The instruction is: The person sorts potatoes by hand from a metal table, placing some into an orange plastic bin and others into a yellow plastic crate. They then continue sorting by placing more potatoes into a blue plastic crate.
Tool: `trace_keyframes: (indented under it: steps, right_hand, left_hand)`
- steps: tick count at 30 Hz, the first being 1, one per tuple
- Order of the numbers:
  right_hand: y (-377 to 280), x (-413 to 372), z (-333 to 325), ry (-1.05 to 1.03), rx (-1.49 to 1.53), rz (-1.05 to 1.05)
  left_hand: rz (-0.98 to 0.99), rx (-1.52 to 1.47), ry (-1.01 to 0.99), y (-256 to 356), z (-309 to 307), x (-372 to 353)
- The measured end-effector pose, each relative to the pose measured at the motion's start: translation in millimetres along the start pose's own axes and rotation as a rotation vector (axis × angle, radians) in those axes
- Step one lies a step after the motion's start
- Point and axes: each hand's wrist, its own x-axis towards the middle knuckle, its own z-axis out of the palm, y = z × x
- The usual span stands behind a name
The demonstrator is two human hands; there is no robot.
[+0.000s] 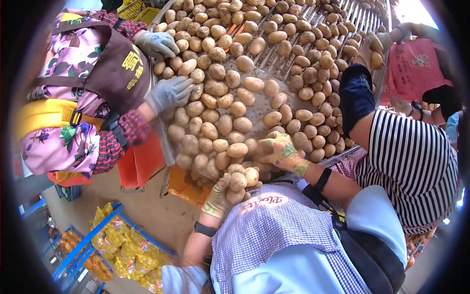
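Observation:
Potatoes [215,88] lie spread over a metal sorting table with a roller section [364,17] at its far end. At the near edge my left hand [215,198], in a patterned glove, is wrapped round several potatoes [238,182], held close to my checked apron. My right hand [283,153], in a yellow-green patterned glove, reaches over the potatoes near the table's front edge. Its fingertips are blurred among the potatoes, so whether they grip one is unclear.
At the left, a co-worker's grey-gloved hands [169,94] touch potatoes. On the right, another worker in stripes [411,161] leans over the table edge, a gloved hand [374,51] near the rollers. A blue rack [88,240] with yellow net bags [129,255] stands lower left.

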Motion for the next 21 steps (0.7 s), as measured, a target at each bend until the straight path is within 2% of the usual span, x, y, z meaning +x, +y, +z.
trace_keyframes:
  steps: [2,5,7,8,12,13,14,16,17,18,19,20,21]
  right_hand:
    - [-12,-6,-1,0.038,0.122,0.145]
    - [-9,-7,0,0.071,0.130,0.131]
    - [1,-9,1,0.102,0.159,0.103]
    - [6,-7,-1,0.117,0.228,0.125]
    - [-1,-8,-7,0.192,0.291,0.234]
    - [1,-16,-12,0.240,0.115,-0.004]
    - [-4,-20,-25,0.246,0.115,-0.004]
    - [-16,-31,-53,0.180,0.374,0.187]
    - [-19,-40,-55,0.176,0.650,0.364]
    - [-6,-63,-67,0.096,0.892,0.208]
    - [1,-86,-75,0.101,1.008,0.285]
    - [9,-115,-79,0.064,1.477,0.259]
    - [37,-149,-67,0.054,1.922,0.352]
  left_hand:
    - [0.018,0.057,0.019,-1,-1,1]
    - [0.031,0.104,0.051,4,-1,1]
    - [-0.076,0.084,-0.510,12,1,5]
    - [-0.079,0.086,-0.512,10,-1,6]
    - [0.014,-0.004,-0.104,-3,-17,3]
    - [0.038,-0.025,-0.003,-3,-18,3]
    - [0.036,-0.020,-0.006,0,-16,3]
    - [-0.113,0.194,-0.433,12,-9,3]
    - [-0.117,0.199,-0.438,12,-3,2]
    - [-0.099,0.656,-0.142,8,5,-3]
    - [-0.071,1.101,0.172,4,9,-7]
    - [-0.073,1.107,0.164,3,7,-9]
    - [-0.097,1.151,0.159,3,4,-8]
